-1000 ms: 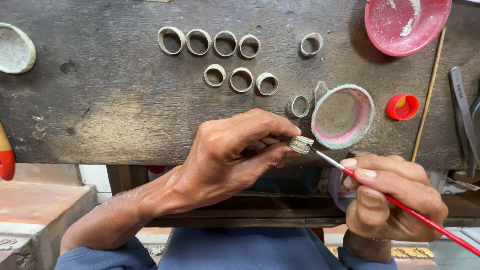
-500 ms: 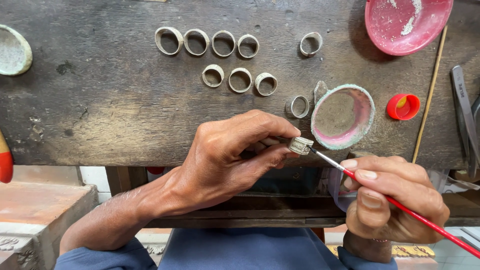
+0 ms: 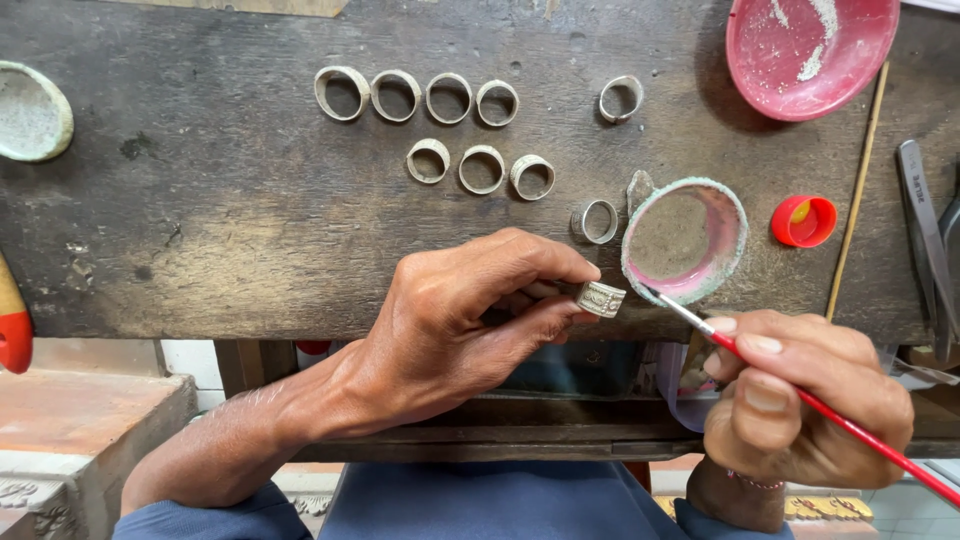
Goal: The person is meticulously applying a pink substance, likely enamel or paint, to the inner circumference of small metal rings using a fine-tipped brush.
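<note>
1. Head view looks straight down on a worn, dark wooden bench that fills the upper two thirds of the frame.
2. At centre, the left hand pinches a patterned silver ring between thumb and fingertips, holding it just off the bench's near edge.
3. At lower right, the right hand is closed around a thin red-handled brush, gripped like a pen between thumb and forefinger; the handle runs off toward the lower right corner.
4. The brush's tip lies just right of the held ring, at the lower rim of a small round dish with a pink and greenish rim; whether the bristles touch the ring I cannot tell.
5. Along the upper middle of the bench stand four plain rings in a row, with three more in a row beneath them.
6. One ring sits alone further right, and another rests just left of the small dish.
7. A pink bowl with white residue occupies the upper right corner.
8. A red cap lies right of the dish, beside a thin wooden stick.
9. Metal pliers lie at the right edge.
10. A pale shallow dish sits at the upper left edge.
</note>
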